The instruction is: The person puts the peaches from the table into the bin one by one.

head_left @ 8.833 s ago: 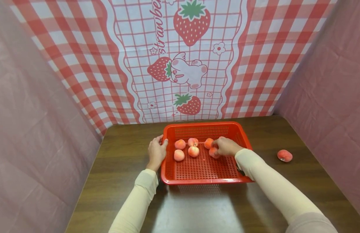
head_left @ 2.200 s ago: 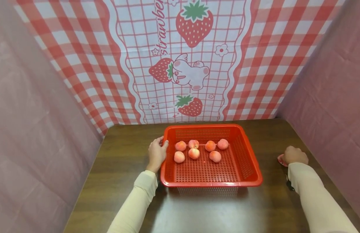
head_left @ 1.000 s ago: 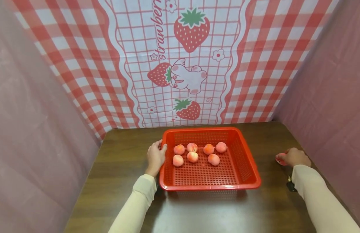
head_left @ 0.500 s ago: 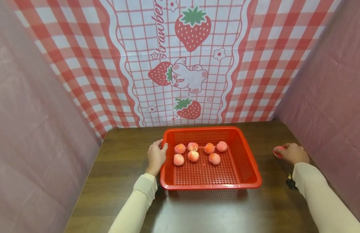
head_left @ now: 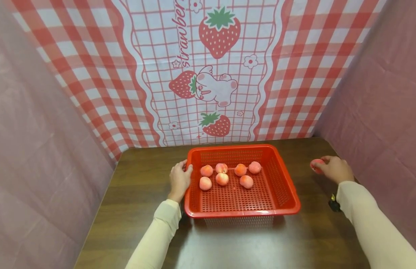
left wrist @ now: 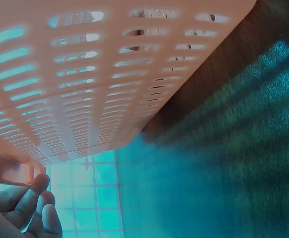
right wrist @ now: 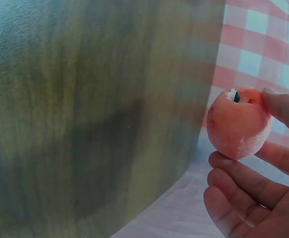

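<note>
My right hand (head_left: 338,170) pinches a pinkish-red peach (head_left: 317,166) between thumb and fingers, over the right part of the table. In the right wrist view the peach (right wrist: 239,124) shows a pale hollow with a dark green bit at its top, and the hand (right wrist: 263,193) has its lower fingers curled below the fruit. My left hand (head_left: 180,181) grips the left rim of a red perforated plastic basket (head_left: 241,214). From the left wrist, fingers (left wrist: 28,208) are seen curled at the basket's rim. Several peaches (head_left: 246,182) lie inside the basket, towards its back.
The basket stands on a dark wooden table (head_left: 137,201). A red-and-white checked cloth with strawberry prints (head_left: 219,33) hangs behind it. Pink cloth walls (head_left: 369,112) close in the left and right sides.
Earlier the right hand let go of a peach in the basket, then reached the one on the table at right. Over the last second it has raised that peach, moving slightly left and away.
</note>
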{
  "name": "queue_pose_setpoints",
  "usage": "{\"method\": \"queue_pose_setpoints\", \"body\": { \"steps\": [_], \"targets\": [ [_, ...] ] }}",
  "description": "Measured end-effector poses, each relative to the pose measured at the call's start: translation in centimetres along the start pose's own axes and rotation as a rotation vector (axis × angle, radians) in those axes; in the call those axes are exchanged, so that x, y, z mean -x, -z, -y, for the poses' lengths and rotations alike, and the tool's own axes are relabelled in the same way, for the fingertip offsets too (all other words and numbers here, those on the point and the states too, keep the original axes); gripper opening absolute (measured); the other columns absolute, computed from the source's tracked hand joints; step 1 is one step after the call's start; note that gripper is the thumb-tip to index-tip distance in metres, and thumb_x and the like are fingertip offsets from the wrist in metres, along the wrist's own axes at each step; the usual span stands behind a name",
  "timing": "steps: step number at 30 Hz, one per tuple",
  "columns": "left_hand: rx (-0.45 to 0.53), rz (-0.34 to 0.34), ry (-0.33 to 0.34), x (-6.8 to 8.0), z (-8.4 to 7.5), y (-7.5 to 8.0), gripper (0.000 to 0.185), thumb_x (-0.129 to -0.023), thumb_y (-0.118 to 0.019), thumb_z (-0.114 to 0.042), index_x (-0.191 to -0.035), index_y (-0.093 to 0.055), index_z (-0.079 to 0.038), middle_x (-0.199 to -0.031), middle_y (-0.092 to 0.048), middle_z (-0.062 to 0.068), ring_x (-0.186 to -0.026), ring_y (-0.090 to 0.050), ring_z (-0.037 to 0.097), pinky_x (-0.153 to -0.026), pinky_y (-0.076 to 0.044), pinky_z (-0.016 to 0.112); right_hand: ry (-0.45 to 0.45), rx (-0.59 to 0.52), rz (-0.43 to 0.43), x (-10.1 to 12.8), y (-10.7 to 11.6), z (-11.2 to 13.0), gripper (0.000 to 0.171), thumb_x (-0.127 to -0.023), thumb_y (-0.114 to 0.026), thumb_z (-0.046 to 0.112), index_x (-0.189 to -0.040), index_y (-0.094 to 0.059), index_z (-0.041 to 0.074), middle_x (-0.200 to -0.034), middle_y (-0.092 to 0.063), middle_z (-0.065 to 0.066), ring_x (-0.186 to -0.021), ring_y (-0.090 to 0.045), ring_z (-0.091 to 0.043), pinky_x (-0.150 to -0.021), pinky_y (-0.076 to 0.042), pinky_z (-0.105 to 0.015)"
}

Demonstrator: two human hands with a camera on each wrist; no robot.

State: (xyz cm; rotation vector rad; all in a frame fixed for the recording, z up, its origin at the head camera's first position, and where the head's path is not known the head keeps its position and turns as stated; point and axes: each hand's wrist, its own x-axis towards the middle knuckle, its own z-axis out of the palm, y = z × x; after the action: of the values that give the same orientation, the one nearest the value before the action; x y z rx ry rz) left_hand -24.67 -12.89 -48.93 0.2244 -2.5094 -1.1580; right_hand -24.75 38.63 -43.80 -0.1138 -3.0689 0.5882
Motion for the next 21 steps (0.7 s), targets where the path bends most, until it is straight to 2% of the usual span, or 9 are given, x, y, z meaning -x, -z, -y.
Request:
{"method": "queue_pose_setpoints", "body": {
  "steps": [12, 21],
  "targets": [
    [0.01, 0.004, 0.017, 0.0, 0.0, -0.1, 0.034, -0.089, -0.067, -0.023, -0.118, -0.07, -0.006, -0.105, -0.073, 0.013, -0.098, -0.064, 0.034, -0.088, -0.048, 0.047, 0.046, -0.012, -0.027, -0.5, 0.4, 1.4, 0.071, -0.093, -0.056, 0.053, -0.125, -0.055, -0.011, -0.115, -0.062, -0.035, -0.097, -0.057, -0.055, -0.078, -0.045, -0.061],
    [-0.029, 0.013, -0.004, 0.0, -0.1, 0.0, 0.034, -0.09, -0.066, -0.024, -0.119, -0.069, -0.005, -0.108, -0.072, 0.014, -0.098, -0.061, 0.035, -0.088, -0.046, 0.047, 0.067, -0.007, -0.044, -0.5, 0.7, 2.5, 0.069, -0.093, -0.058, 0.051, -0.126, -0.055, -0.01, -0.115, -0.061, -0.036, -0.097, -0.057, -0.055, -0.08, -0.044, -0.063]
  ]
}}
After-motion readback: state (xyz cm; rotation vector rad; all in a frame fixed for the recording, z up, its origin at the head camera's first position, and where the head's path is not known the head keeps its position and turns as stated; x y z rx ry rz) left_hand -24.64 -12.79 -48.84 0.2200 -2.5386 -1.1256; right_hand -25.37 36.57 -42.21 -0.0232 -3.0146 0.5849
